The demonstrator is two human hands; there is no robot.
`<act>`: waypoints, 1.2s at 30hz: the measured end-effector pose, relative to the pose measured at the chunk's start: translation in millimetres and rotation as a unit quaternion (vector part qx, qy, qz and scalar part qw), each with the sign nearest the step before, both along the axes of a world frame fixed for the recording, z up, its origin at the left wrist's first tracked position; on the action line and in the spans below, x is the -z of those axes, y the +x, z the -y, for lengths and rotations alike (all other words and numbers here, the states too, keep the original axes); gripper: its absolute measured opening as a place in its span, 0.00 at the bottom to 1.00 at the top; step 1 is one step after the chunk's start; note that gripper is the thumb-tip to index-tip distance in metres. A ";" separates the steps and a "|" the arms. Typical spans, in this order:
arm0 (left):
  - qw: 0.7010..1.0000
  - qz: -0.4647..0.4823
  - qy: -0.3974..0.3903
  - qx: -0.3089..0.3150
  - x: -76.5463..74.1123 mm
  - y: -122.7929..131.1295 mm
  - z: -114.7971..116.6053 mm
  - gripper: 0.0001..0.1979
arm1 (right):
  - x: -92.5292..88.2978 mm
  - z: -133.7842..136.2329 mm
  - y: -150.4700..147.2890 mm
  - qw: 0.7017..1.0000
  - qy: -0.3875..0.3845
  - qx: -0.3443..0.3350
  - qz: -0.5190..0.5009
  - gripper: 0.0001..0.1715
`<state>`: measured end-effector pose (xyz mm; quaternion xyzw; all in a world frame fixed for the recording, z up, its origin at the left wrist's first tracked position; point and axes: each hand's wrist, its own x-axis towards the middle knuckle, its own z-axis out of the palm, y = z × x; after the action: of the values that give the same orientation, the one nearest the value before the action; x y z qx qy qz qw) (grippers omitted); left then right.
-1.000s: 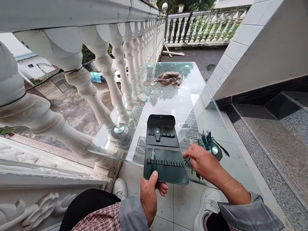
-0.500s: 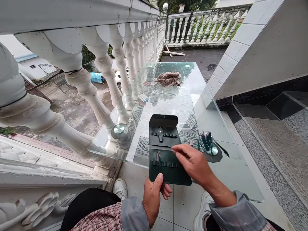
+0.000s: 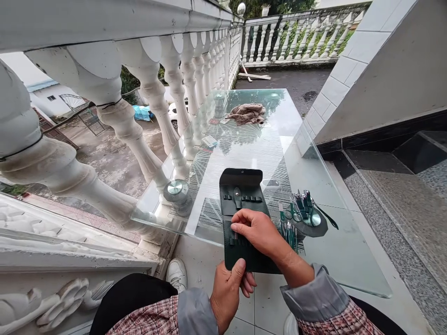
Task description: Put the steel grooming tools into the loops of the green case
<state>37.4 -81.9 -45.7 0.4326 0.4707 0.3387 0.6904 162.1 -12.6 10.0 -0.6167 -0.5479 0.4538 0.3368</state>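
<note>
A dark green case (image 3: 248, 260) lies unfolded over the near edge of the glass table, with a row of loops and a snap strap inside. My left hand (image 3: 228, 288) grips its bottom edge, thumb on top. Over the lower loops, my right hand (image 3: 256, 230) has thumb and index finger pinched together; what they hold is hidden. Beside the case on the right are small metal tools (image 3: 289, 235) and, farther back, a cluster of green nail clippers and scissors (image 3: 302, 204).
The glass table (image 3: 335, 251) also bears a crumpled brown cloth (image 3: 246, 114) at the far end and a small white box (image 3: 209, 141) on the left. A white balustrade (image 3: 153, 93) runs along the left; stone steps (image 3: 401, 195) rise at the right.
My right hand has moved left and in over the lower loops, its fingers now together. Small tools beside the case have come into sight. The view has shifted slightly.
</note>
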 end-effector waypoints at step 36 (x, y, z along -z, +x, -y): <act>0.994 0.041 -0.035 -0.090 -11.5 -7.3 -27.4 0.31 | 8.0 10.5 90.4 0.976 0.029 0.214 0.018 0.15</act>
<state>30.0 -54.5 -34.3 0.3493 0.4907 0.4005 0.6905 252.6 -23.1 2.1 -0.7176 -0.4222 0.3446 0.4338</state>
